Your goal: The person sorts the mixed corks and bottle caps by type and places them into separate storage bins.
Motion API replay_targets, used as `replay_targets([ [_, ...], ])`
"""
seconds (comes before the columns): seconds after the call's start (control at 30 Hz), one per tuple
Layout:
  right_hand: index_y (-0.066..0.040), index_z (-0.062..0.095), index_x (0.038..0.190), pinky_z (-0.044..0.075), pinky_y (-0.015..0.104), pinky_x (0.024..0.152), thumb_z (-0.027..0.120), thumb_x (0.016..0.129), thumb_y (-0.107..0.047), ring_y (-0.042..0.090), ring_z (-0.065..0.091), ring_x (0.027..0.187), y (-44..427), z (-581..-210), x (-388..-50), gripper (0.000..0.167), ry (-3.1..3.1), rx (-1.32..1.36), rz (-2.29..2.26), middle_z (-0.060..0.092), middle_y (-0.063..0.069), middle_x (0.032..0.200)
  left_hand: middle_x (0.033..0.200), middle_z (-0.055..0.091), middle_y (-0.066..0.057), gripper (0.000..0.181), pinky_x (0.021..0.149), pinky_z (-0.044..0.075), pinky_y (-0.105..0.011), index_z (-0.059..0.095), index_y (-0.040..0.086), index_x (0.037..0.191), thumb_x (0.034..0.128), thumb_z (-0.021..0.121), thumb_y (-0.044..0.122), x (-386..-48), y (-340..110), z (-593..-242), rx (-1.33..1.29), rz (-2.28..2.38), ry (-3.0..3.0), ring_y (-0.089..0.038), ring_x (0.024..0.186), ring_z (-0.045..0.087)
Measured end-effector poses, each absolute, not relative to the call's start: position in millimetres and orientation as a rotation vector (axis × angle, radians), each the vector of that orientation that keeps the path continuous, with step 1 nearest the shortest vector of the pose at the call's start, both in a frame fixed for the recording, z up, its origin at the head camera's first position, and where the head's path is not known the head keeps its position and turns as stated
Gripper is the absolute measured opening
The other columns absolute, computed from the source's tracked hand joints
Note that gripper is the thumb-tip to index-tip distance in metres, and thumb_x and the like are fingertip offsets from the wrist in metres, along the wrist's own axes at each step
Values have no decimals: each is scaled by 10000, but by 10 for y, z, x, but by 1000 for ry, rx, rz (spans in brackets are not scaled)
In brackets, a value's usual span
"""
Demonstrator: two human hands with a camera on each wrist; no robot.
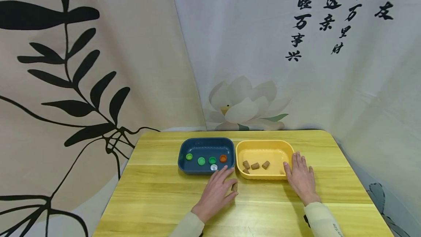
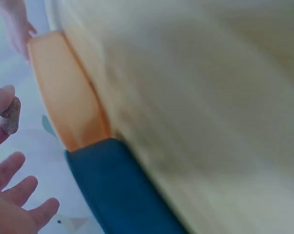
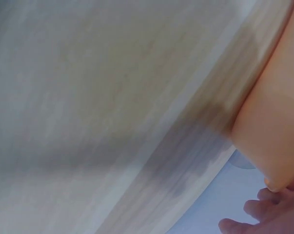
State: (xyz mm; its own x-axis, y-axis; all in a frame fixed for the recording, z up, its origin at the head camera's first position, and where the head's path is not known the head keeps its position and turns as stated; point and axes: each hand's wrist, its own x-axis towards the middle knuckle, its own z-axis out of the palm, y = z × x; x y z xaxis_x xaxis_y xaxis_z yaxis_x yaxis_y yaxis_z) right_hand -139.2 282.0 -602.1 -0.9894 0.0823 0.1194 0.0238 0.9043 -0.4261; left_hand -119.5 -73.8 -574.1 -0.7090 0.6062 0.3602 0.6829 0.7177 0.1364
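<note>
Between thumb and index finger, my left hand (image 1: 217,194) pinches a cork (image 1: 234,187) in front of the two trays; the left wrist view shows the same cork (image 2: 10,116) at the fingertips. My right hand (image 1: 302,179) rests at the right rim of the yellow tray (image 1: 263,144), its thumb by the front corner. Several more corks (image 1: 255,166) lie in that tray. On its left stands a dark blue tray (image 1: 207,142) with several bottle caps: green ones (image 1: 201,161), an orange one (image 1: 223,158) and a whitish one (image 1: 214,167).
Both trays stand side by side on a wooden table (image 1: 158,193), towards its back edge. Behind the table hangs a cloth (image 1: 151,65) printed with black leaves, a pale flower and writing.
</note>
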Motion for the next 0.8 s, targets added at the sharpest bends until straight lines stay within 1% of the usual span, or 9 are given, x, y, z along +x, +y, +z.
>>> replay_targets([
  [0.23, 139, 235, 1570, 170, 792, 1105, 271, 1124, -489, 552, 195, 1495, 2815, -6024, -1399, 771, -2924, -85, 648, 198, 347, 1636, 1572, 479, -33, 379, 1180, 355, -534, 730, 247, 1233, 915, 784, 446, -1370, -401, -5574, -1007, -400, -2606, -297, 1496, 384],
  [0.37, 144, 250, 1564, 178, 797, 1097, 285, 1126, -475, 555, 208, 1489, 2810, -6026, -1399, 759, -2912, -83, 646, 209, 351, 1631, 1562, 488, -35, 331, 1174, 363, -541, 724, 255, 1177, 917, 782, 451, -1452, -232, -5509, -1000, -412, -2604, -311, 1486, 400],
  [0.5, 149, 257, 1560, 179, 800, 1095, 292, 1127, -467, 558, 215, 1486, 2805, -6019, -1393, 753, -2912, -80, 643, 206, 354, 1630, 1545, 506, -45, 313, 1155, 385, -555, 736, 251, 1161, 921, 781, 446, -1528, -70, -5482, -999, -422, -2601, -328, 1469, 423],
  [0.6, 151, 258, 1558, 176, 801, 1096, 294, 1128, -464, 559, 211, 1486, 2803, -6021, -1390, 752, -2912, -79, 646, 201, 354, 1631, 1542, 509, -46, 330, 1139, 401, -568, 742, 246, 1185, 924, 779, 444, -1581, 40, -5482, -995, -423, -2617, -329, 1471, 420],
  [0.8, 151, 255, 1558, 182, 797, 1099, 282, 1128, -465, 564, 208, 1484, 2804, -6032, -1395, 752, -2901, -74, 642, 196, 354, 1631, 1550, 499, -21, 329, 1151, 391, -554, 732, 277, 1188, 938, 746, 490, -1662, 206, -5483, -967, -350, -2674, -302, 1481, 407],
])
